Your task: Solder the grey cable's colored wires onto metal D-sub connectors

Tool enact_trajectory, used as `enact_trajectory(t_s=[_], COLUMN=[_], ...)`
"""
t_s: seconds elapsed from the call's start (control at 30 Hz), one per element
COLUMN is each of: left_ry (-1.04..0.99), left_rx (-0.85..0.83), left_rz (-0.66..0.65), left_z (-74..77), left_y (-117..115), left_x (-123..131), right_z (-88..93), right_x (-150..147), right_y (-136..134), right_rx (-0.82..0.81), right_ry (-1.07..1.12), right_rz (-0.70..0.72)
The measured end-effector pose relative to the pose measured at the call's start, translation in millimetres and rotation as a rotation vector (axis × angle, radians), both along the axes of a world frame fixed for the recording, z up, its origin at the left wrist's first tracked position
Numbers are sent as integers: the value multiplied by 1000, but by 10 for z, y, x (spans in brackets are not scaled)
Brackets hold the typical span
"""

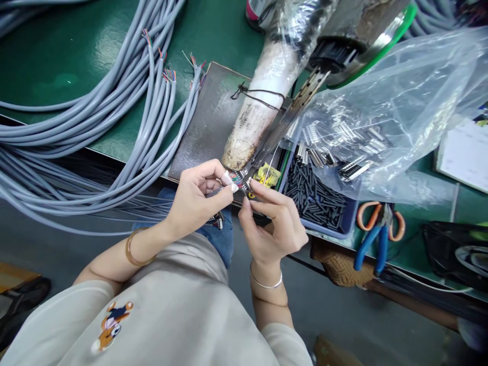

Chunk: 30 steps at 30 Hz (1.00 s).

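Note:
Before my body, at the bench's front edge, my left hand (196,198) pinches a bunch of thin coloured wires (237,177) between thumb and forefinger; its fingertips have white wraps. Close by on the right, my right hand (275,226) holds a small metal pin connector (247,185) in its fingertips, against the wire ends. Whether wire and pin are joined is too small to tell. Right above both hands come down a dirty white tube (253,114) and a dark slotted metal barrel (301,104), which looks like a soldering iron. Some yellow material (267,174) lies behind my right fingertips.
Grey cables (114,117) with stripped ends sweep across the left. A blue bin (348,229) of short black tubes (316,195) stands at right, partly under a clear plastic bag (415,86) of metal connectors (354,129). Cutters (375,241) and pliers with orange handles (368,216) lie beside it.

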<state>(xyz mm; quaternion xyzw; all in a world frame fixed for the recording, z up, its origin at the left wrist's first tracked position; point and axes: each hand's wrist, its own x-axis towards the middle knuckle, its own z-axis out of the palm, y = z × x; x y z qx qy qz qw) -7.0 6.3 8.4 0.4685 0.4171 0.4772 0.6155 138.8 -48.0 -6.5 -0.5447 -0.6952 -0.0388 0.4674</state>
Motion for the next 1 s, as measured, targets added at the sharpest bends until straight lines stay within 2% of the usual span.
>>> enact_trajectory(t_s=[0.23, 0.53, 0.77, 1.0], left_ry=[-16, -56, 36, 103], left_rx=[-58, -94, 17, 86], left_rz=[-30, -76, 61, 89], left_z=[-53, -31, -43, -18], left_y=[-25, -68, -121, -88], left_x=[-25, -62, -6, 11], right_z=[-59, -54, -68, -67], right_x=[5, 17, 5, 23], right_y=[-34, -55, -28, 16], right_rx=[23, -148, -58, -24], right_ry=[-43, 310, 114, 70], right_rz=[4, 75, 47, 42])
